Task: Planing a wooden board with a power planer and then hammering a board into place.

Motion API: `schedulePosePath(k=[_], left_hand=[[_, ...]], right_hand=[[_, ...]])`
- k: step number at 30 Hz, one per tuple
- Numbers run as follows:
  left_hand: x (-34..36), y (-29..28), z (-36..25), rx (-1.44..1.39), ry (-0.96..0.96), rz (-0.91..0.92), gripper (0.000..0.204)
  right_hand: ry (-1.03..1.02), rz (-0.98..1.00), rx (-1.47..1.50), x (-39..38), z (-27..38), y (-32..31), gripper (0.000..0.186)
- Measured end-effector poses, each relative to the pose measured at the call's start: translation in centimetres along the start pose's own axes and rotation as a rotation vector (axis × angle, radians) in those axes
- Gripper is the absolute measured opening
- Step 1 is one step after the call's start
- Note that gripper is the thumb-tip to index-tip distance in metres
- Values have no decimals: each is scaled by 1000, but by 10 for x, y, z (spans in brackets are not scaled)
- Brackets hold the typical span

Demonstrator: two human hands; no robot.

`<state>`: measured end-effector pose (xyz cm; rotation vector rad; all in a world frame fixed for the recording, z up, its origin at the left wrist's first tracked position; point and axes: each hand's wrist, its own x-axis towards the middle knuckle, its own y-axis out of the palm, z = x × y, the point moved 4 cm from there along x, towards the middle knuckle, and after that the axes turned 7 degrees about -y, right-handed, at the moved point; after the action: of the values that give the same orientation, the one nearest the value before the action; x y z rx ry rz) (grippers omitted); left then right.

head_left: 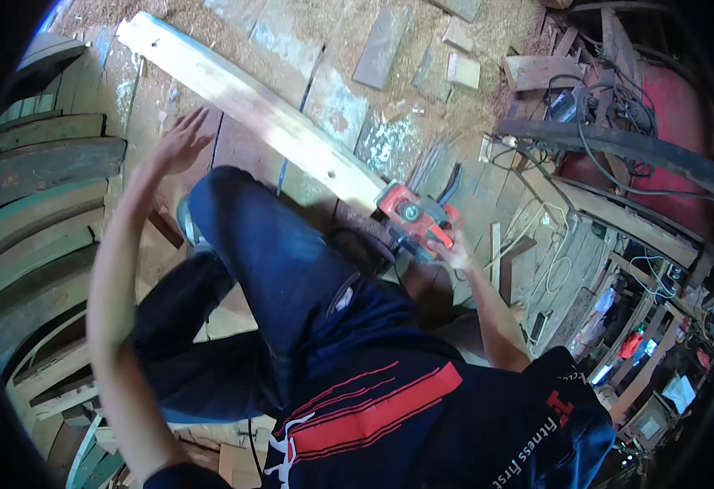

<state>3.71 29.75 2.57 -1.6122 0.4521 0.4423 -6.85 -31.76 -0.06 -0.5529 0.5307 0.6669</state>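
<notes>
A long pale wooden beam (251, 114) lies slantwise across the planked floor, from the far left toward the middle. On its near right end sits a red electric planer (408, 212) with a dark knob on top. My right hand (455, 253) is wrapped round the planer's rear handle, though some fingers are hard to make out. Left of the beam, my left hand (184, 145) hovers low with its fingers stretched out and nothing in them. It is apart from the beam, close to my raised knee.
Curved timbers (51, 179) are stacked along the left. Offcuts (463, 72) lie among sawdust at the far side. A dark metal bar (618, 140) and tangled cables (610, 98) stand at the right. Pale cords (554, 265) trail over boards near my right arm.
</notes>
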Motion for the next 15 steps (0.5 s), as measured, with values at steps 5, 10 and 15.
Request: schedulePosePath(k=[5,10,15], left_hand=[[61,66,0,-53,-171,-17,66],[52,52,-19,-59,-233,20,71],[53,53,-13,-63,-174,-61,68]], right_hand=[[-4,20,31,-2,7,6,20],[-26,-14,5,-3,6,2,27],[65,-10,72,-4,15,5,27]])
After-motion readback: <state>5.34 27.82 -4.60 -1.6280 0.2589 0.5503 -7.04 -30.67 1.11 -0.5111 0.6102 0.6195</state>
